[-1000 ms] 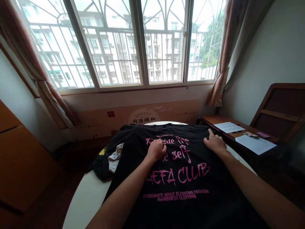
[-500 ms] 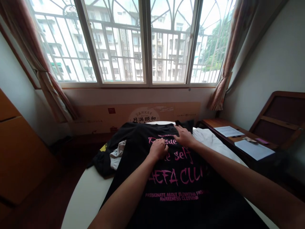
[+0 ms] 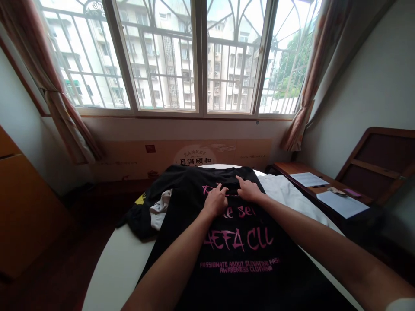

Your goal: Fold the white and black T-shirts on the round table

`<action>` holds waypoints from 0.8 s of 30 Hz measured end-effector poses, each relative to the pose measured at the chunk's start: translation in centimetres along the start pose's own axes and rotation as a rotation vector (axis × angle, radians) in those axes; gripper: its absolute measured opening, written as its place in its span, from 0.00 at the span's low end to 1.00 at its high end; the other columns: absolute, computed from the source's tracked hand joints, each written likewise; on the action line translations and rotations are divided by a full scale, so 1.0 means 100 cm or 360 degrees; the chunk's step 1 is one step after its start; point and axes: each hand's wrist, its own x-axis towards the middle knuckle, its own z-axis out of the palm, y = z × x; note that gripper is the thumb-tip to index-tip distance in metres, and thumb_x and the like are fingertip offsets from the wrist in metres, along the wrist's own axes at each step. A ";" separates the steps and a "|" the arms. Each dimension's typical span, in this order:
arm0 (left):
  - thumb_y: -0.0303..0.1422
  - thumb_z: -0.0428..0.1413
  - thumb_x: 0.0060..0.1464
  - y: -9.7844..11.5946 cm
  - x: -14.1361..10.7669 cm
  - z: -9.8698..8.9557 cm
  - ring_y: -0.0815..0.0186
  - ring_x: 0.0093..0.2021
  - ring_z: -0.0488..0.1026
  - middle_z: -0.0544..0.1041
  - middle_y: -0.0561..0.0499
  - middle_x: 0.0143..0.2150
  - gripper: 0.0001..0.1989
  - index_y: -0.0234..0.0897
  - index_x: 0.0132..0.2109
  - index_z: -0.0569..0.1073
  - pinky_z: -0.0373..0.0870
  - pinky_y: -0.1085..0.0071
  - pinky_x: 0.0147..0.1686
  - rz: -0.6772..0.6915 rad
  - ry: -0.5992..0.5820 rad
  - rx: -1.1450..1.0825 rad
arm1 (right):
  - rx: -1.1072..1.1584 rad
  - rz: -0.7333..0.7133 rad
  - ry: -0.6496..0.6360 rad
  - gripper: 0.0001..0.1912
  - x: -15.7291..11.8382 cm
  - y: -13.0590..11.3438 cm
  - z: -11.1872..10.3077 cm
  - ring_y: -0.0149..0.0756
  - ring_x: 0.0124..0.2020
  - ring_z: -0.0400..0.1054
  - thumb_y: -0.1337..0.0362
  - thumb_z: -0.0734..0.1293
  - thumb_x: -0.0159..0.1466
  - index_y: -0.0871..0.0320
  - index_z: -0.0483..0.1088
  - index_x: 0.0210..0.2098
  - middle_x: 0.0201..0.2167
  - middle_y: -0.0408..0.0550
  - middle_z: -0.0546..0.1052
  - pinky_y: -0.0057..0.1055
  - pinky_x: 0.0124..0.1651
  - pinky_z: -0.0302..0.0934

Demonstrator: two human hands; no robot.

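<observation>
Two bare hands lay close together on a black T-shirt (image 3: 240,255), the left hand (image 3: 215,201) with its fingers bent over the cloth, the right hand (image 3: 249,190) just beside it with the index finger reaching out and the others curled; whether either pinched the fabric I could not tell. Directly beneath both hands, the T-shirt was spread across a white table (image 3: 110,259), its pink lettering (image 3: 238,239) partly covered by them and running on nearer than the grip. To the grip's right, a white cloth (image 3: 282,190) showed past the T-shirt's edge. To its left, a pale grey cloth (image 3: 161,209) lay beside a dark bundled garment (image 3: 141,222) with a yellow patch. Beyond the hands, past the table, stood printed cardboard (image 3: 155,155) under a barred window (image 3: 202,86). Farther right of the grip, a wooden side table (image 3: 280,168) held two paper sheets (image 3: 343,204) and a pink slip (image 3: 352,192).
</observation>
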 end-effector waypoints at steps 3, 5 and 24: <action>0.29 0.48 0.62 0.000 0.000 -0.002 0.51 0.68 0.67 0.69 0.40 0.71 0.27 0.35 0.66 0.72 0.62 0.56 0.67 0.0049 -0.0052 -0.0021 | -0.0018 -0.0018 -0.0033 0.45 0.018 0.000 0.004 0.58 0.72 0.56 0.66 0.62 0.64 0.55 0.43 0.78 0.70 0.60 0.67 0.60 0.69 0.50; 0.28 0.47 0.62 0.001 0.000 -0.002 0.51 0.68 0.67 0.70 0.39 0.70 0.28 0.32 0.68 0.70 0.61 0.58 0.67 0.0032 -0.0044 -0.0018 | 0.0008 -0.0048 -0.0018 0.45 0.032 -0.006 0.004 0.55 0.72 0.56 0.66 0.60 0.65 0.54 0.42 0.79 0.72 0.58 0.63 0.57 0.68 0.53; 0.32 0.50 0.64 0.001 0.002 0.001 0.47 0.58 0.71 0.75 0.35 0.57 0.23 0.28 0.61 0.73 0.64 0.56 0.59 -0.0150 0.0058 0.0189 | -0.0016 0.0081 -0.0257 0.22 0.011 -0.015 -0.039 0.51 0.50 0.76 0.52 0.67 0.69 0.64 0.79 0.49 0.48 0.61 0.82 0.33 0.47 0.65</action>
